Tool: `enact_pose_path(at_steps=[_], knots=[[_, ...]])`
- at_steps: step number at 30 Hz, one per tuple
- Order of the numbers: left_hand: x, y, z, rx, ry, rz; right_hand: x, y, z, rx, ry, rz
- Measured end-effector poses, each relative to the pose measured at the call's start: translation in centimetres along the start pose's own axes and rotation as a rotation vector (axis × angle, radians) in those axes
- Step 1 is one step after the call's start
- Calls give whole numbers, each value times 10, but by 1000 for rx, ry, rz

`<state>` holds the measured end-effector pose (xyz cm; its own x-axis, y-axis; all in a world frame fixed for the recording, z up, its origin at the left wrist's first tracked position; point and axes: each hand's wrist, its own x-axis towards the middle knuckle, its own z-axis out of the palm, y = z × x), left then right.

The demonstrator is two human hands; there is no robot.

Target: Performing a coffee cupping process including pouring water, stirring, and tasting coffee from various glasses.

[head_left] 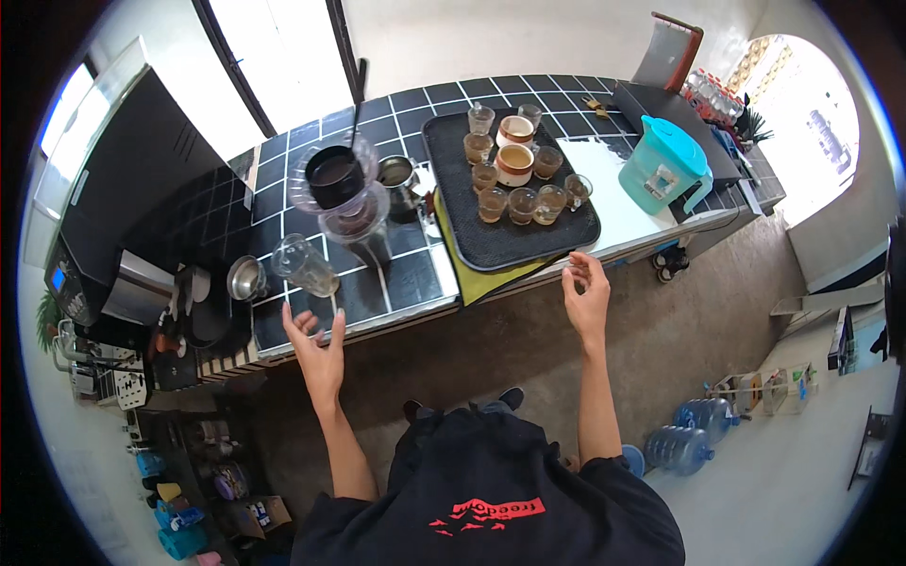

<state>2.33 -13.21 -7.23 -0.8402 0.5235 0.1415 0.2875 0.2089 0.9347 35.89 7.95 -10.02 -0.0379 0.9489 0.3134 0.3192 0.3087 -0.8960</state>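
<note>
Black-tiled with white grout, the desk (pixel 415 274) runs along a bright window wall, a coffee machine (pixel 94 255) at its left end and a teal pitcher (pixel 661 165) on a white board to the right. Near the middle, a black tray (pixel 453 226) gathers small glasses of a light brown drink (pixel 521 203) around two wider cups, apparently grouped so they can be carried together; a yellow cloth (pixel 472 283) shows beneath its near edge. Left of the tray, a clear plastic dripper with a dark pot (pixel 337 179) sits stacked over a glass server. A clear empty glass (pixel 304 266) leans tilted near the desk's front edge. The person's left hand (pixel 316 344) is spread wide, fingers up, just below that glass and not touching it. The right hand (pixel 587 292) is loosely open, fingers slightly curled, empty, just short of the tray's near corner.
</note>
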Motion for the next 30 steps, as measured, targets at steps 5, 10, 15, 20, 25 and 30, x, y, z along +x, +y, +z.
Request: enact_pose_path(at_steps=[5, 10, 15, 20, 25, 30], knots=[[-53, 44, 63, -135, -422, 32, 48, 34, -33, -18, 7, 10], [-66, 59, 138, -154, -439, 52, 92, 64, -30, -131, 43, -60], [-57, 61, 169, 80, -360, 99, 107, 85, -21, -158, -1, -67], [-29, 51, 197, 87, -331, 117, 113, 87, -25, -215, -42, 45], [6, 60, 227, 250, -244, 167, 113, 83, -25, -293, -101, 18], [32, 63, 247, 247, -299, 209, 113, 79, -32, -313, -172, 79]])
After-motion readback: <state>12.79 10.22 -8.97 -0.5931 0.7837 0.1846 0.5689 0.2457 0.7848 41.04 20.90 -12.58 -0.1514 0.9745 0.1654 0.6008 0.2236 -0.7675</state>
